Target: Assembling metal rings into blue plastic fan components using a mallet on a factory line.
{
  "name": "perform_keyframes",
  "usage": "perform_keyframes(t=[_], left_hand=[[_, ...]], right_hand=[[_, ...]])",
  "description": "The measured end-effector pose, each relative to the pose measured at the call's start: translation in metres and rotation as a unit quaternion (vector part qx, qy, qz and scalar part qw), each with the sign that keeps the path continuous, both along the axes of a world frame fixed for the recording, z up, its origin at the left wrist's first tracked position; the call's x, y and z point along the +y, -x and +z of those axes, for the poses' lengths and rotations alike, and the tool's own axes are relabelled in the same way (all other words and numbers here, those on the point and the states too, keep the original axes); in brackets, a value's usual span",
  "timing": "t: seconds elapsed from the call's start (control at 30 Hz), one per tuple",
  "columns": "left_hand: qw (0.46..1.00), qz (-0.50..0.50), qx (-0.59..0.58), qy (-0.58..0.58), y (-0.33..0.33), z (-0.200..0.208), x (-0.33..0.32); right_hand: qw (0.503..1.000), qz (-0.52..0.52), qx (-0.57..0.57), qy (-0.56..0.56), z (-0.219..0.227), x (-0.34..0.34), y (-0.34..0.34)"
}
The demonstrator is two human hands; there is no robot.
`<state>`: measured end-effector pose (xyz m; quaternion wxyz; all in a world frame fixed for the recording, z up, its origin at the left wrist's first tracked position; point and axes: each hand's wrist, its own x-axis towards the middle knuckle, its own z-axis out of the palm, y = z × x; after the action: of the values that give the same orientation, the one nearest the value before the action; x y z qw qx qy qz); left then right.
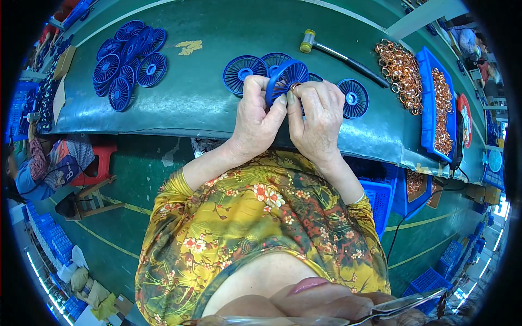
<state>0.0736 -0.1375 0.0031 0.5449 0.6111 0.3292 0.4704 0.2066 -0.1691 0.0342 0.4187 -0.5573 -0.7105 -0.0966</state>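
In front of my chest I hold up a blue plastic spoked wheel, tilted nearly on edge. My left hand grips its rim and near side, thumb pressed close to the hub. The fingers of my right hand are closed at the hub, pinching a small copper-coloured ring there. Whether the ring is seated on the hub is hidden by my fingertips. Behind my hands, more blue spoked wheels lie on the green table, one at the left and one at the right.
A pile of blue wheels lies at the far left. A mallet with a yellow head lies beyond my right hand. Loose copper rings are heaped beside a blue bin of rings. A person sits at the left.
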Motion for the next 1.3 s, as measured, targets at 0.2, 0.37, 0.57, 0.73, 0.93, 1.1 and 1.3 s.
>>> perform_keyframes(t=[0.2, 0.37, 0.57, 0.73, 0.93, 1.1, 1.3], left_hand=[[1.000, -0.007, -0.019, 0.008, 0.000, 0.003, -0.001], [0.983, -0.032, -0.165, 0.073, -0.004, 0.017, 0.002], [0.962, -0.137, -0.156, 0.177, 0.015, 0.029, 0.011], [0.969, -0.119, -0.140, 0.164, 0.012, 0.023, 0.014], [0.985, -0.079, -0.118, 0.096, 0.009, 0.018, 0.011], [0.994, -0.038, -0.090, 0.055, 0.006, 0.009, 0.009], [0.996, -0.042, -0.069, 0.030, 0.006, 0.007, 0.009]], right_hand=[[0.998, -0.020, 0.050, -0.021, -0.005, 0.000, 0.005], [0.997, -0.042, 0.056, -0.019, -0.004, 0.001, 0.004], [0.993, 0.112, 0.034, 0.028, 0.009, 0.007, -0.027], [0.955, 0.205, 0.192, 0.092, -0.008, 0.011, -0.029], [0.811, 0.240, 0.507, 0.165, -0.012, 0.009, -0.023], [0.733, 0.230, 0.587, 0.258, -0.013, 0.009, -0.018], [0.762, 0.186, 0.574, 0.235, -0.015, 0.008, -0.013]])
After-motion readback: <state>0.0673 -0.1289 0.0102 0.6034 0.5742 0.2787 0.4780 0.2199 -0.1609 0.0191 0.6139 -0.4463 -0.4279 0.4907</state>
